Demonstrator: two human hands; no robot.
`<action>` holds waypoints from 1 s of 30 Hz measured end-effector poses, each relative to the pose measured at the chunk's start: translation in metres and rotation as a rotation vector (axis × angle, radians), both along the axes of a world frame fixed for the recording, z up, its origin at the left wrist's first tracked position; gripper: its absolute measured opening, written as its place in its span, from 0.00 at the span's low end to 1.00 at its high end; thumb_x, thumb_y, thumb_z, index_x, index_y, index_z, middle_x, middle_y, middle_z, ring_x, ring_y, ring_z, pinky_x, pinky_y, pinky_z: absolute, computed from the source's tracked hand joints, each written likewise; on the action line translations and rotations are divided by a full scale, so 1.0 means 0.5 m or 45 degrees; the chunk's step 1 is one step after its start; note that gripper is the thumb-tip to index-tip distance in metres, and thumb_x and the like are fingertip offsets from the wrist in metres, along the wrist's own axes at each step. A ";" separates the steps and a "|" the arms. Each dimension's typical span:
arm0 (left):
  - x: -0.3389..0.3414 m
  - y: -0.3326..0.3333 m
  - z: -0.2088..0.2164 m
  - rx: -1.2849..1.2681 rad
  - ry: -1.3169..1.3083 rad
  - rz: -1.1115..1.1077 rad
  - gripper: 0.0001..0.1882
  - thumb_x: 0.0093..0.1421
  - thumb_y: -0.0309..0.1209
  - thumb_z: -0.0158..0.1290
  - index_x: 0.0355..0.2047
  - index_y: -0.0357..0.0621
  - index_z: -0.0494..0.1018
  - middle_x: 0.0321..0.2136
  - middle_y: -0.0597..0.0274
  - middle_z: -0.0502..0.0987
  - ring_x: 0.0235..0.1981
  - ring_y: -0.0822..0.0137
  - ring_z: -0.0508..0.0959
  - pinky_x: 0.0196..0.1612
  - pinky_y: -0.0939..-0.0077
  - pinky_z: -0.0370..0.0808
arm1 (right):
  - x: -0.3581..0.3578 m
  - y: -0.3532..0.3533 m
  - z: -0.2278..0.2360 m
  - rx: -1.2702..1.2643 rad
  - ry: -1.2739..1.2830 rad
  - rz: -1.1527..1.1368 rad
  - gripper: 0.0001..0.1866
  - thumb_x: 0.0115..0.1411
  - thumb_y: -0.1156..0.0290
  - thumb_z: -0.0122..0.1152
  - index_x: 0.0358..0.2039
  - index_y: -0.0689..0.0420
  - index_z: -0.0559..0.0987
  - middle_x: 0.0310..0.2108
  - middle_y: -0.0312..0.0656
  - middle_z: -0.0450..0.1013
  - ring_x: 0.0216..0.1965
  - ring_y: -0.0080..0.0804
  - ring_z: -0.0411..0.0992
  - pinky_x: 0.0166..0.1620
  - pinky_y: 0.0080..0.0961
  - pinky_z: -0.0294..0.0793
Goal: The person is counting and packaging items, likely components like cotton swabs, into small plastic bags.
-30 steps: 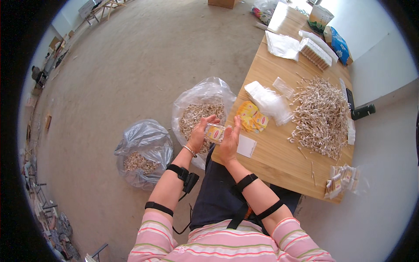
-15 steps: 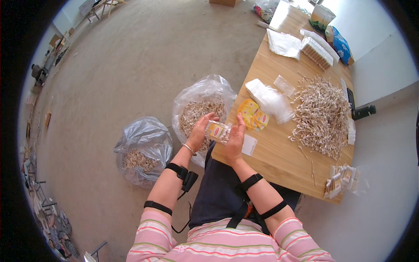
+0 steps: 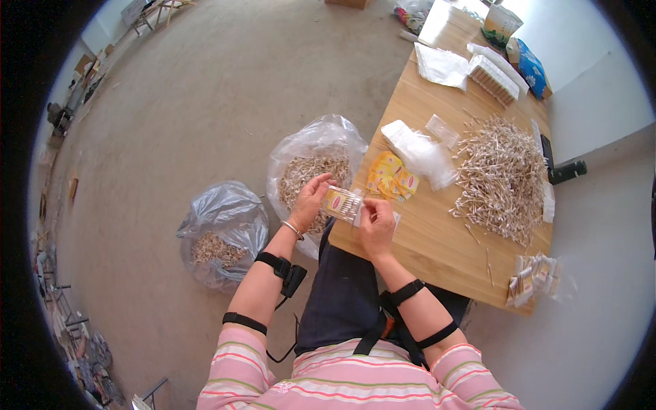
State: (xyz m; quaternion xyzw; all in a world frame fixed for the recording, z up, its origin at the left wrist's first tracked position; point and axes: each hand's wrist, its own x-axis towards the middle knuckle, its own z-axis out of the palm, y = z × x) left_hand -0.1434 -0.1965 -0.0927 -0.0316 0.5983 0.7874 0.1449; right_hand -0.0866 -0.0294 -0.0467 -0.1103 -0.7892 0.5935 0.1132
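Note:
Between my hands is a small clear packet of cotton swabs [image 3: 339,202] with a yellow card inside. My left hand [image 3: 311,200] grips its left end, thumb and fingers around it. At the packet's right end, my right hand [image 3: 376,224] has its fingers curled in a pinch on the clear plastic flap. Just beyond, on the wooden table [image 3: 424,239], lie several yellow cards [image 3: 391,176] and a stack of clear plastic bags [image 3: 421,152]. A large heap of loose cotton swabs [image 3: 502,179] covers the table's right part.
Filled swab packets [image 3: 533,279] sit at the table's near right corner. On the floor to the left stand two plastic sacks of swabs, a larger one [image 3: 280,147] and a smaller one [image 3: 225,198]. A white bundle [image 3: 493,78] and a blue package [image 3: 531,68] lie farther back.
My right hand has gone from fingers extended alongside the packet to a pinch at its right end. My left hand still holds the packet, which has barely shifted.

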 end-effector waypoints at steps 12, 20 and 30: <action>0.000 0.021 -0.022 -0.598 0.243 0.124 0.18 0.65 0.41 0.46 0.40 0.36 0.73 0.30 0.56 0.78 0.32 0.68 0.77 0.38 0.75 0.72 | 0.007 0.019 0.005 0.865 -0.019 0.364 0.06 0.52 0.73 0.60 0.30 0.60 0.76 0.32 0.46 0.69 0.40 0.45 0.68 0.44 0.36 0.68; 0.002 0.017 -0.029 -0.661 0.333 0.114 0.19 0.66 0.42 0.44 0.40 0.38 0.73 0.31 0.54 0.78 0.34 0.62 0.78 0.39 0.71 0.73 | 0.006 0.041 0.006 1.247 0.082 0.645 0.05 0.52 0.75 0.56 0.30 0.60 0.72 0.34 0.48 0.66 0.41 0.47 0.67 0.45 0.36 0.68; -0.001 0.022 -0.023 -0.805 0.418 0.089 0.19 0.66 0.43 0.42 0.39 0.39 0.72 0.32 0.50 0.78 0.36 0.54 0.78 0.38 0.67 0.72 | -0.002 0.019 0.000 1.212 0.201 0.590 0.06 0.49 0.77 0.51 0.29 0.61 0.71 0.32 0.48 0.67 0.39 0.44 0.68 0.43 0.32 0.71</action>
